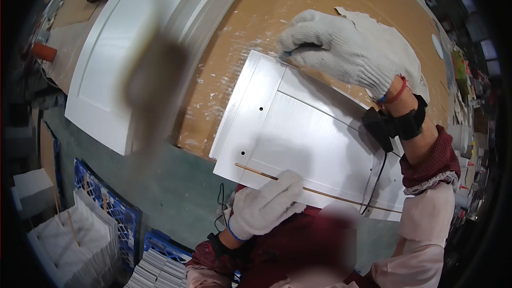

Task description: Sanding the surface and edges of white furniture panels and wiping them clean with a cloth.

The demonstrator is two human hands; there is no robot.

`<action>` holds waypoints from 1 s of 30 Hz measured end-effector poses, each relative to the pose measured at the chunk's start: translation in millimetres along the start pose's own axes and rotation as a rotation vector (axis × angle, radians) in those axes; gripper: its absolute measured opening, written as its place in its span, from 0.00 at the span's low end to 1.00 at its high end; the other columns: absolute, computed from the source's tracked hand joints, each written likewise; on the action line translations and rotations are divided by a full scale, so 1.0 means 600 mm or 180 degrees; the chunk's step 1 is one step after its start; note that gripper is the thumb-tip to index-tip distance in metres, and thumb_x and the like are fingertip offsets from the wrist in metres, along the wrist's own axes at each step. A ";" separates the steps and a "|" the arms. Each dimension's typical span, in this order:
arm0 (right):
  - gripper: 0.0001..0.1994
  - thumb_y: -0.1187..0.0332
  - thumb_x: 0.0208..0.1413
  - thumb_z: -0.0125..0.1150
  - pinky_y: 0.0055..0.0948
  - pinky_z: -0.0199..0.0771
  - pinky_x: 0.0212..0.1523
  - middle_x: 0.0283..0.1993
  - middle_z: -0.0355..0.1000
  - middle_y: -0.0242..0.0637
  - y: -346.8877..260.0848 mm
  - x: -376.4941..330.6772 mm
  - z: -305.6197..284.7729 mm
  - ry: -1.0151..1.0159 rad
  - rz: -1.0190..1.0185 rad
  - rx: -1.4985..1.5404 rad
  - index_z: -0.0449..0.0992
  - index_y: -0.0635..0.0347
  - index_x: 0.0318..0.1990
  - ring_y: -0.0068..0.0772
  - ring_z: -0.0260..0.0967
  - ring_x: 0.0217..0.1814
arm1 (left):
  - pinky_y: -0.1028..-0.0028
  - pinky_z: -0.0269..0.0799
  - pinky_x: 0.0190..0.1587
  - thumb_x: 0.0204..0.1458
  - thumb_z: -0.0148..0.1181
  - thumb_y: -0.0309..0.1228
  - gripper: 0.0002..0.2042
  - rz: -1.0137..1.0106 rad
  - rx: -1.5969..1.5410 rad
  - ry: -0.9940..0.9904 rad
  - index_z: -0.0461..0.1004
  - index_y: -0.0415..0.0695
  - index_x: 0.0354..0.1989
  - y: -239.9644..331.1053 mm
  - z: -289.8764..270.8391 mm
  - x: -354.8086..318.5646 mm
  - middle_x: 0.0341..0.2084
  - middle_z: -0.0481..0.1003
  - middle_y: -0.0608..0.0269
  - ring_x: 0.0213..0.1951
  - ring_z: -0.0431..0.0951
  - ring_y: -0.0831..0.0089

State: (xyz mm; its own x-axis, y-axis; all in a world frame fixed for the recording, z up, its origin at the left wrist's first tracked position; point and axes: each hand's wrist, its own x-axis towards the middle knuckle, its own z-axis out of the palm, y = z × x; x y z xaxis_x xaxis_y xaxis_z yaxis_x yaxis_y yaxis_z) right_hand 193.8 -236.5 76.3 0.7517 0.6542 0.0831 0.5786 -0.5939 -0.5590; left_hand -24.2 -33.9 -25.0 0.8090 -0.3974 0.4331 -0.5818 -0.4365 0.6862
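A white panelled cabinet door [298,133] lies flat on a brown workbench [240,58], with two small holes near its left edge. My left hand [266,208], in a white knit glove, presses on the door's near edge and holds a thin wooden stick [330,196] lying along that edge. My right hand [341,53], also gloved, rests on the door's far edge, fingers closed on a small dark tool that is mostly hidden. A black strap and cable sit on my right wrist [397,125].
A larger white panelled door [112,69] lies to the left, hanging over the bench edge. A crumpled white cloth [394,42] sits behind my right hand. Blue crates [106,208] with white stacked pieces stand on the green floor at lower left. A blurred brown shape [154,85] crosses the left.
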 end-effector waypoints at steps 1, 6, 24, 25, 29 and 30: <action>0.10 0.69 0.53 0.60 0.36 0.75 0.47 0.40 0.75 0.40 -0.004 0.006 0.015 0.0261 -0.0095 0.0023 0.81 0.58 0.42 0.43 0.74 0.44 | 0.80 0.74 0.27 0.43 0.74 0.37 0.18 0.0008 -0.0005 -0.0015 0.81 0.49 0.44 0.001 0.000 0.000 0.48 0.79 0.65 0.32 0.81 0.78; 0.09 0.68 0.54 0.58 0.37 0.73 0.46 0.39 0.74 0.40 0.001 0.007 0.030 0.0360 -0.0369 -0.0251 0.81 0.57 0.40 0.44 0.73 0.44 | 0.73 0.76 0.29 0.39 0.75 0.38 0.17 -0.0139 0.0072 0.0104 0.80 0.43 0.36 0.015 -0.009 0.017 0.40 0.80 0.57 0.36 0.83 0.64; 0.14 0.68 0.47 0.69 0.30 0.71 0.42 0.39 0.74 0.38 -0.111 -0.308 -0.063 0.0171 0.0791 0.0312 0.79 0.63 0.42 0.34 0.72 0.40 | 0.72 0.71 0.22 0.40 0.74 0.40 0.16 0.0147 -0.0185 -0.0391 0.80 0.47 0.35 0.067 -0.047 -0.020 0.35 0.80 0.63 0.21 0.76 0.68; 0.15 0.68 0.46 0.70 0.31 0.71 0.42 0.39 0.74 0.39 -0.116 -0.332 -0.056 0.0264 0.0924 0.0553 0.79 0.63 0.42 0.35 0.72 0.40 | 0.72 0.69 0.21 0.39 0.75 0.41 0.15 0.0145 -0.0155 -0.0335 0.80 0.48 0.33 0.071 -0.044 -0.021 0.27 0.78 0.66 0.19 0.74 0.69; 0.16 0.68 0.43 0.71 0.33 0.69 0.44 0.41 0.74 0.42 -0.129 -0.421 -0.034 0.0581 0.1290 0.1071 0.78 0.63 0.40 0.39 0.70 0.42 | 0.74 0.63 0.17 0.44 0.73 0.40 0.14 0.0300 -0.0086 -0.0591 0.81 0.48 0.34 0.082 -0.040 -0.025 0.16 0.70 0.71 0.15 0.68 0.74; 0.15 0.68 0.42 0.71 0.33 0.69 0.45 0.41 0.73 0.42 -0.133 -0.441 -0.025 0.0706 0.1387 0.1267 0.78 0.64 0.39 0.40 0.70 0.43 | 0.73 0.62 0.17 0.43 0.73 0.41 0.13 0.0253 -0.0039 -0.0614 0.81 0.48 0.34 0.084 -0.037 -0.025 0.14 0.66 0.72 0.14 0.67 0.74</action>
State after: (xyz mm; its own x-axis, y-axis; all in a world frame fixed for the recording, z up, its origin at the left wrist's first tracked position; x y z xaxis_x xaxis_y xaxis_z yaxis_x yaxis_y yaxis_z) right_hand -46.6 -369.2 111.4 0.9643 0.2535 -0.0762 0.0745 -0.5362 -0.8408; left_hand -63.5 -32.0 16.1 0.7290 -0.5778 0.3671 -0.6411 -0.3882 0.6620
